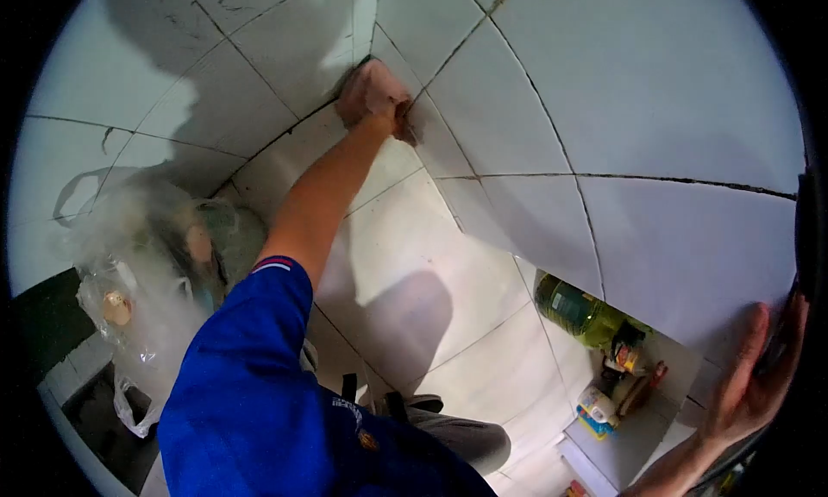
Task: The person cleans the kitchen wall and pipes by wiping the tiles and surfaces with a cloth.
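My left hand (393, 117) reaches far down to the corner where two tiled walls meet the floor. Its fingers, mostly hidden, press a pinkish cloth (364, 93) into that corner. At the right edge of the view, my right hand (746, 402) lies against the white tiled side (690, 247), near its dark edge. The thumb there is stretched upward on the tile and the other fingers extend along the edge, partly in shadow.
Clear plastic bags (142, 281) with things inside stand at the left. A bottle of yellowish liquid (569, 307) and small containers (595, 411) sit in a low recess at the right. Pale floor tiles (483, 298) lie between, with my grey-clad knee (470, 441) above them.
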The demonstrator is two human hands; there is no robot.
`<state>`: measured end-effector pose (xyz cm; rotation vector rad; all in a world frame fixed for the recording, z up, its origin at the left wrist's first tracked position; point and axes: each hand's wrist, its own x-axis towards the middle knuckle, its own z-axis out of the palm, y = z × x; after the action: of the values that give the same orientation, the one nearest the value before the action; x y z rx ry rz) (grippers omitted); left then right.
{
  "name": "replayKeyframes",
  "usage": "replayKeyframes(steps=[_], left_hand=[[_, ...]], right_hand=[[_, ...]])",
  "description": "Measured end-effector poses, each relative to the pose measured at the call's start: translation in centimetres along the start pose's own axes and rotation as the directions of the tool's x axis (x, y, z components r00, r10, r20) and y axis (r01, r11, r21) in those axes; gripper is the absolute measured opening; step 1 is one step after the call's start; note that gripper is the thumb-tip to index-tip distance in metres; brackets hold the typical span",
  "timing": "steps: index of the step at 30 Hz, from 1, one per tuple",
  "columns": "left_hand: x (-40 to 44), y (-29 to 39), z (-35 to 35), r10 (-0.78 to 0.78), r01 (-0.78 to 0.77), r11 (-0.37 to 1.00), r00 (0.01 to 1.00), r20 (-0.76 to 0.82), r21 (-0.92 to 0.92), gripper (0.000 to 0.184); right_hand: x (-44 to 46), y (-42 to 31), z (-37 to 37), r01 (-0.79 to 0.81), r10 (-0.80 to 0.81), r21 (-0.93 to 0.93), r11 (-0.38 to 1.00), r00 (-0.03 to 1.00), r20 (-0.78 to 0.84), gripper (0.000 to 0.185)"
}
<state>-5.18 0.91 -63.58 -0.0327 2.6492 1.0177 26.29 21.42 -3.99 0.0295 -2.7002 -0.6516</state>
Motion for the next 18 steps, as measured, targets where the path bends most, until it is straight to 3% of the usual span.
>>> replayKeyframes(steps=[2, 4, 7, 10, 13, 15, 18], left_hand=[[-0.6, 0.8, -0.5, -0.069, 0.097, 0.961, 0.991, -0.115, 0.261, 0.029], [-3.2, 2.2, 0.6, -0.059, 0.120, 0.927, 0.982, -0.177, 0.354, 0.029], [-10.6, 4.3, 4.5, 0.046, 0.033, 0.899, 0.984, -0.170, 0.437, 0.029], [-18.8, 6.0, 7.9, 0.220, -0.172, 0.887, 0.973, -0.065, 0.428, 0.030], [-21.3, 6.1, 8.8, 0.351, -0.333, 0.878, 0.936, 0.011, 0.344, 0.030], [-18.2, 5.4, 7.6, 0.345, -0.321, 0.896, 0.938, -0.026, 0.307, 0.030], [-10.6, 3.9, 4.0, 0.184, -0.142, 0.951, 0.974, -0.133, 0.275, 0.031]], right_hand=[[0.0, 0.2, -0.1, -0.010, 0.010, 0.002, 1.000, 1.000, -0.004, 0.043], [-0.1, 0.2, -0.1, -0.016, 0.016, 0.009, 1.000, 1.000, -0.010, 0.043], [0.2, 0.3, 0.2, -0.007, 0.008, 0.028, 1.000, 1.000, -0.021, 0.042], [0.5, 0.1, 0.3, -0.002, 0.003, 0.037, 0.999, 0.999, -0.038, 0.042], [1.1, -0.4, 0.4, -0.009, 0.011, 0.035, 0.999, 0.999, -0.039, 0.042], [1.2, -0.9, 0.4, -0.009, 0.010, 0.002, 1.000, 0.999, -0.037, 0.041], [1.0, -1.6, 0.6, -0.037, 0.041, 0.091, 0.995, 0.998, -0.048, 0.042]])
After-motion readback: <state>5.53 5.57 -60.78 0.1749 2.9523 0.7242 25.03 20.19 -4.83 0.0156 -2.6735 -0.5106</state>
